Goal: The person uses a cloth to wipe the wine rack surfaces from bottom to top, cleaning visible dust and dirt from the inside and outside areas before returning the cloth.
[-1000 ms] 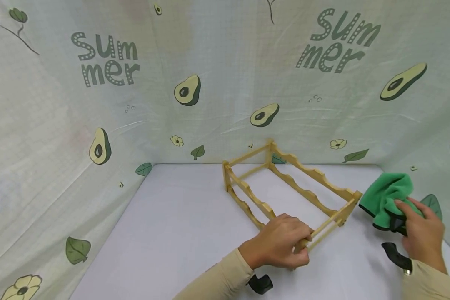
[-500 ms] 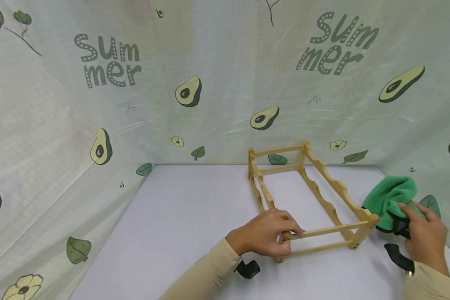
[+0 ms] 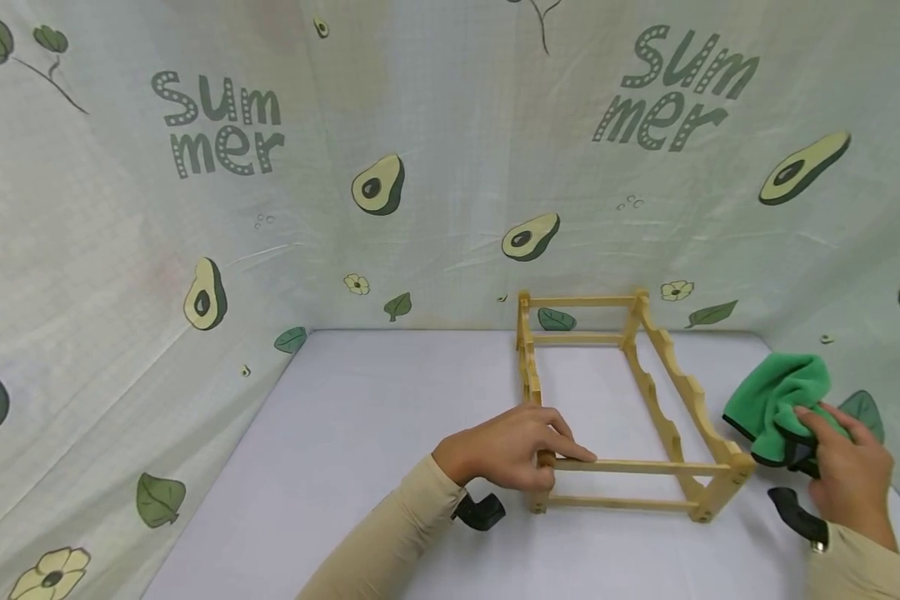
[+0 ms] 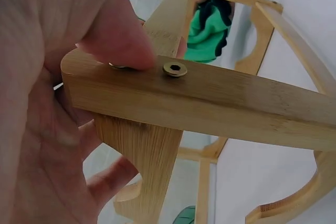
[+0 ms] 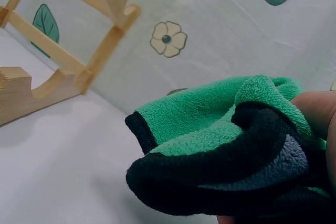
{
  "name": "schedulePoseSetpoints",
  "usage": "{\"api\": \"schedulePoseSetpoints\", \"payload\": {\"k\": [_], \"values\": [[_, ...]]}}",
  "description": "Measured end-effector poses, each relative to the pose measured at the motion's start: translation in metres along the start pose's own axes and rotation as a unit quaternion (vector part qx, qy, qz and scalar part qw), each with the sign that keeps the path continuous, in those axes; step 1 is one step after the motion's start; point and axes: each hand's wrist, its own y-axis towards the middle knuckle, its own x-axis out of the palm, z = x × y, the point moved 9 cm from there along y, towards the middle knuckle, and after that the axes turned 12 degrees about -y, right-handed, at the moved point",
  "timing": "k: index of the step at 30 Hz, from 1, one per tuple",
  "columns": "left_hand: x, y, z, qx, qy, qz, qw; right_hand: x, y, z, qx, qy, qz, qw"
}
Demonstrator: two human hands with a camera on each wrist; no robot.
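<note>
A light wooden rack with scalloped side rails stands on the white table, its long sides running away from me. My left hand grips its near left corner. In the left wrist view the thumb presses beside a brass bolt on the rack's end piece, and other fingers reach round behind the wood. To the right, my right hand holds a bunched green cloth with black edging, just off the rack's near right corner. The right wrist view shows the cloth folded over, with a grey patch inside.
Behind the table hangs a pale curtain printed with avocados, leaves and lettering; it also runs down both sides. The rack's far end is close to the back curtain. Black curved pieces stick out at both wrists.
The rack has turned from slanting to nearly straight away from me, its far end swinging right. My left hand has moved left with its near corner. The right hand has hardly moved.
</note>
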Motion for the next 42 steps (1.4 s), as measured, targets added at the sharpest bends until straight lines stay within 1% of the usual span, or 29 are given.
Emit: {"api": "schedulePoseSetpoints", "payload": {"k": [4,8,10,12,14,16,18,20,22,23,25,27,30,33,35,37,39,42], "values": [[-0.002,0.002,-0.003,-0.009,-0.013,-0.017,0.9997,0.000,0.000,0.001,0.007,-0.031,0.006,0.9995],[-0.006,0.004,-0.008,-0.014,-0.016,-0.030,0.9993,0.000,0.001,0.001,0.014,-0.047,0.008,0.9988],[-0.010,0.004,-0.010,-0.013,-0.004,-0.033,0.9994,0.001,0.001,0.002,0.016,-0.048,0.010,0.9987],[-0.015,0.004,-0.013,-0.015,0.018,-0.033,0.9992,0.002,0.001,0.003,0.017,-0.044,0.010,0.9988],[-0.020,0.002,-0.018,-0.027,0.046,-0.036,0.9979,0.003,0.000,0.004,0.017,-0.037,0.009,0.9991],[-0.025,0.000,-0.023,-0.047,0.063,-0.039,0.9961,0.003,-0.001,0.006,0.019,-0.036,0.007,0.9991],[-0.028,-0.001,-0.025,-0.065,0.080,-0.034,0.9941,0.002,-0.002,0.007,0.022,-0.040,0.008,0.9989],[-0.028,0.001,-0.020,-0.075,0.103,-0.016,0.9917,0.000,-0.003,0.007,0.023,-0.049,0.011,0.9985],[-0.024,0.009,-0.009,-0.073,0.138,0.013,0.9876,-0.001,-0.002,0.006,0.024,-0.054,0.012,0.9982],[-0.020,0.014,-0.001,-0.070,0.158,0.029,0.9846,-0.001,-0.002,0.005,0.023,-0.056,0.012,0.9981],[-0.008,0.027,0.015,-0.061,0.196,0.054,0.9773,-0.001,-0.002,0.003,0.021,-0.050,0.010,0.9985],[0.007,0.042,0.030,-0.054,0.224,0.068,0.9706,0.000,0.000,0.003,0.018,-0.038,0.005,0.9991],[0.027,0.062,0.045,-0.064,0.241,0.071,0.9658,0.002,0.001,0.003,0.015,-0.025,-0.005,0.9996],[0.040,0.078,0.050,-0.091,0.242,0.075,0.9630,0.002,0.002,0.004,0.018,-0.041,-0.007,0.9990],[0.045,0.086,0.052,-0.106,0.248,0.088,0.9589,0.001,0.002,0.005,0.020,-0.054,-0.001,0.9983],[0.047,0.092,0.055,-0.115,0.258,0.110,0.9530,0.000,0.001,0.005,0.020,-0.062,0.005,0.9979],[0.047,0.095,0.059,-0.117,0.267,0.143,0.9457,0.000,0.001,0.005,0.019,-0.055,0.010,0.9983],[0.045,0.096,0.069,-0.105,0.265,0.203,0.9367,0.003,0.001,0.004,0.013,-0.041,0.003,0.9991]]}}
